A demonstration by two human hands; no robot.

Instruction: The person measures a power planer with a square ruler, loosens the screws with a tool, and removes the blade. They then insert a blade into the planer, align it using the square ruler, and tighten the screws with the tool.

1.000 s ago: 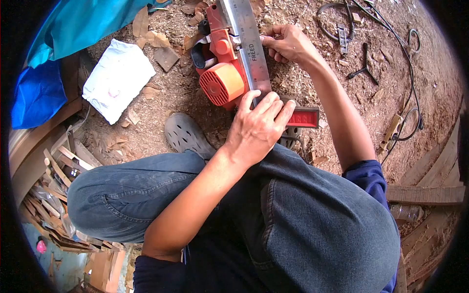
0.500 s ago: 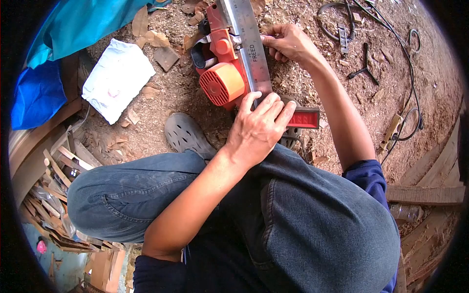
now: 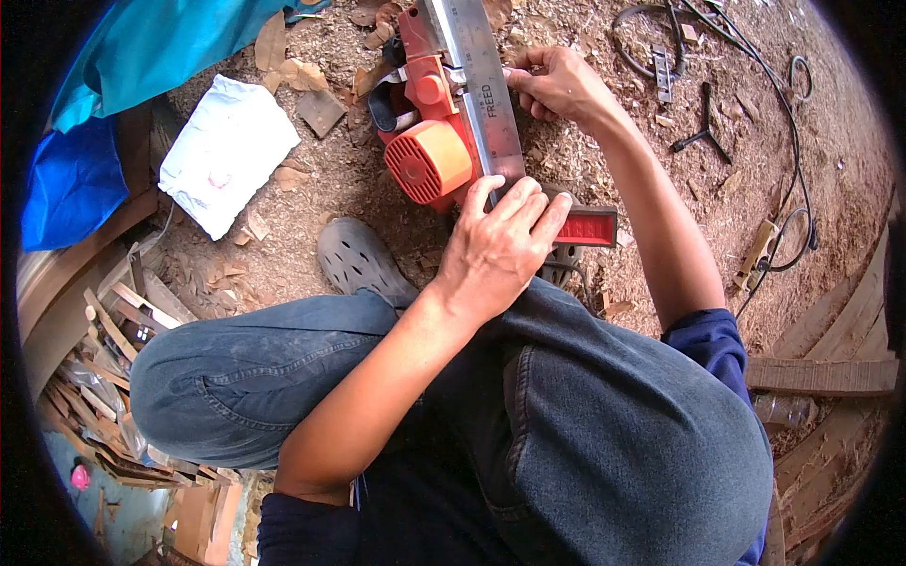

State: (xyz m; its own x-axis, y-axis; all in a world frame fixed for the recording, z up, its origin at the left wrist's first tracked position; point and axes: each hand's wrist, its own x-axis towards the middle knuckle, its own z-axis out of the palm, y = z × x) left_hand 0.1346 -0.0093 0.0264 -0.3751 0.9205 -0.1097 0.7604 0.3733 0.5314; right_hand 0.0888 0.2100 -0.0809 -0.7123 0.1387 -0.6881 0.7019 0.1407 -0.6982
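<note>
An orange-red electric planer (image 3: 427, 160) lies on the ground with its flat metal sole facing up. Along that sole runs the steel blade of a try square (image 3: 495, 113), marked FREED. Its red-inlaid stock (image 3: 587, 227) sticks out toward the right. My left hand (image 3: 502, 241) is closed over the square near the blade's lower end, with fingertips on the metal. Beside the blade's right edge, my right hand (image 3: 563, 87) has its thumb and fingers drawn together. What they hold, if anything, is hidden at the planer's side.
Wood shavings cover the ground. A white packet (image 3: 228, 156) and teal cloth (image 3: 179, 57) are at left, above a pile of wood scraps (image 3: 99, 387). To the right lie a black three-armed wrench (image 3: 705, 132) and a black cable (image 3: 796, 141). A grey clog (image 3: 360, 259) is below the planer.
</note>
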